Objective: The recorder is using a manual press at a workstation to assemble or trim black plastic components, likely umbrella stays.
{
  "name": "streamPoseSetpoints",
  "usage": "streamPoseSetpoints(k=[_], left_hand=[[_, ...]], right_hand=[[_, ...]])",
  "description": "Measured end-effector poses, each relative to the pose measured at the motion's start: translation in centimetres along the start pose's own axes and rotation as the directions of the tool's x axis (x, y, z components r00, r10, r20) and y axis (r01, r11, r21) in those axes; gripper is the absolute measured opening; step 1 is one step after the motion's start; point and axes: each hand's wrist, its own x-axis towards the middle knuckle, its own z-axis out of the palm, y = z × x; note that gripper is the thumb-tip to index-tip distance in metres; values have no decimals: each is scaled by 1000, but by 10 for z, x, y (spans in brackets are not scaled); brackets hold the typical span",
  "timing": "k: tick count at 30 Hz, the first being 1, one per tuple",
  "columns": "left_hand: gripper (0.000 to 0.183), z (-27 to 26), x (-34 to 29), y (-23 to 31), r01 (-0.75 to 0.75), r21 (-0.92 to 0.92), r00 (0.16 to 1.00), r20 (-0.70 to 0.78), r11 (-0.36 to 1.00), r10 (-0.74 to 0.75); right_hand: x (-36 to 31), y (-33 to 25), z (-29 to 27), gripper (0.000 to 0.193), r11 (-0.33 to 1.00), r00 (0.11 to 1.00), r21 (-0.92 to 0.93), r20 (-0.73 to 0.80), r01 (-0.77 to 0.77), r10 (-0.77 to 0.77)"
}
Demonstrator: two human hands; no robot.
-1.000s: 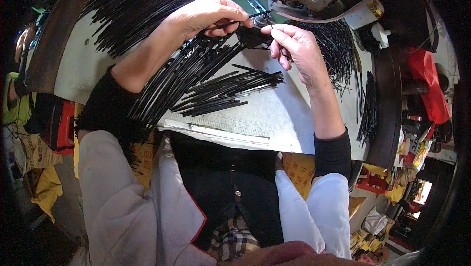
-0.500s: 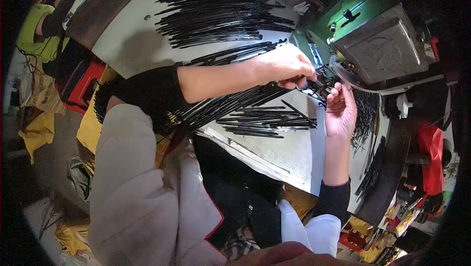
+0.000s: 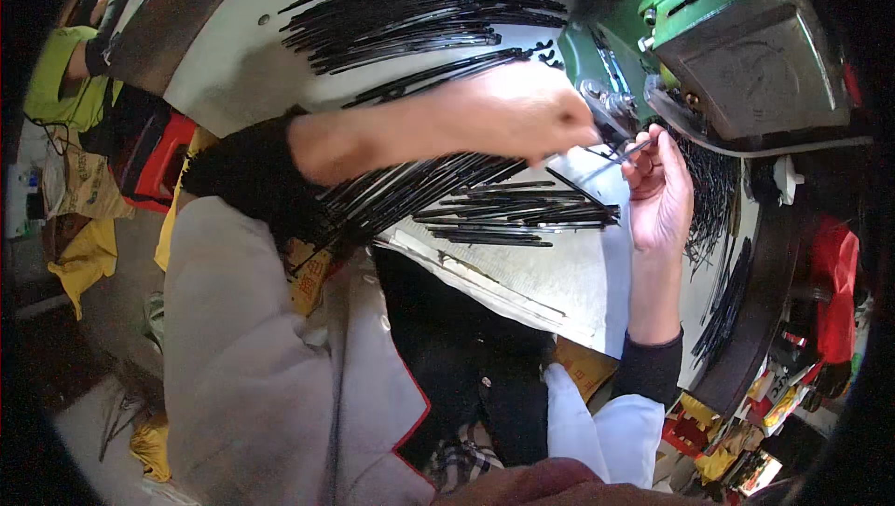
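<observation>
My left hand reaches across the table toward the green machine, smeared by motion, so its fingers and anything in them cannot be made out. Facing it, my right hand has its palm turned up, with thumb and fingers pinched on a thin dark rod that slants down to the left. Just beyond both hands are the metal working parts of the green machine. Below my left forearm lie a slanting bundle of black rods and a smaller loose group of rods.
A large pile of black rods covers the far side of the white tabletop. A tangle of thin black pieces lies right of my right hand. A grey metal cover fronts the machine. At far left, a co-worker's lime-green garment shows.
My left hand has become blurred, and its fingers have drawn slightly away from the machine's working parts. A rod now shows plainly in my right hand. The whole view has shifted slightly.
</observation>
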Motion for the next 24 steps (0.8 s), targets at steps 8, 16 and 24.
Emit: streamPoseSetpoints(k=[8,16,24], left_hand=[[17,-48,-16,-62,174,685,932,-347,708,107],[16,-46,-17,-54,135,646,923,-358,752,143],[20,-27,5,-21,-61,143,967,-236,988,94]], right_hand=[[-1,-4,2,19,999,1000,-43,19,15,-14],[-7,-12,5,22,952,991,-304,114,-37,75],[-18,-11,32,33,826,912,-551,267,-121,312]])
